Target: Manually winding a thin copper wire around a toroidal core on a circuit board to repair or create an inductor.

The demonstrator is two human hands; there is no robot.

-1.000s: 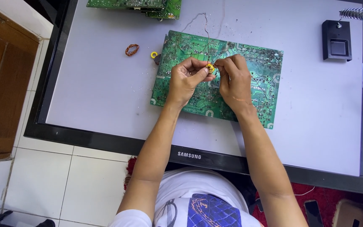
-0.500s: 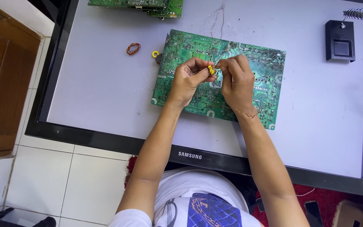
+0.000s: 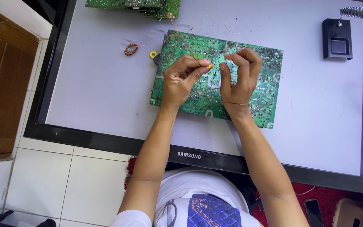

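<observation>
While the green circuit board (image 3: pixel 248 90) lies flat on the table (image 3: pixel 97 92), my left hand (image 3: pixel 181 82) pinches a small yellow component (image 3: pixel 209 66) above it; my right hand (image 3: pixel 238 80) fingers curl closed, steadying its thin wire.

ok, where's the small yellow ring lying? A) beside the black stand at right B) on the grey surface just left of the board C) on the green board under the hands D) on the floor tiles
B: the yellow ring lies on the grey surface, just off the left edge of the green board, near a copper wire coil.
</observation>
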